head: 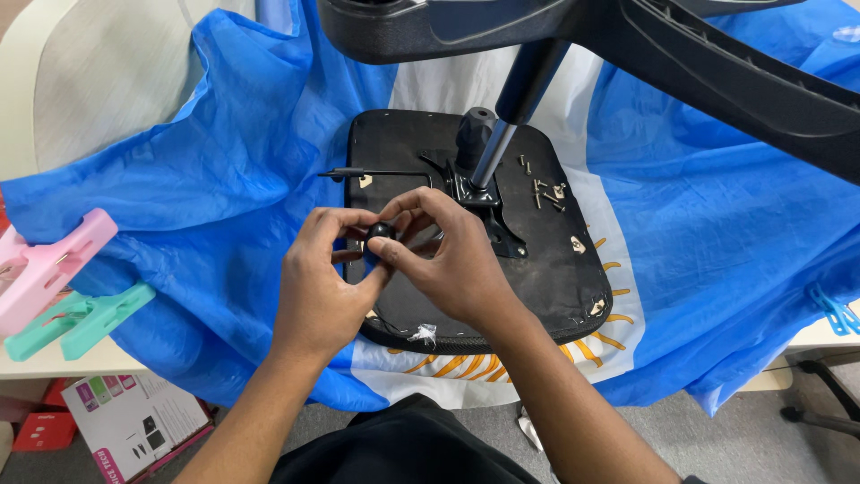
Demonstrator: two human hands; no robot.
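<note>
Fingertips of both hands pinch a small black knob [380, 232] between them. Left hand [321, 285] and right hand [452, 260] hover over the upturned chair seat [555, 269].

White-and-pink printed box [134, 421] on floor, lower left; small red package [43, 431] beside it.

A small black knob [380, 231] sits over a black seat base [555, 269] with a black bracket [488, 202] and a silvery metal rod [493, 152]. The cloth [224, 161] beneath is bright blue with a white stripe and a yellow-orange sun pattern near the front edge. At the left lie a pink clamp [45, 269] and a mint-green clamp [81, 321]. A light blue clip [838, 312] sits at the right. The chair legs [717, 72] at the far side are black.
</note>
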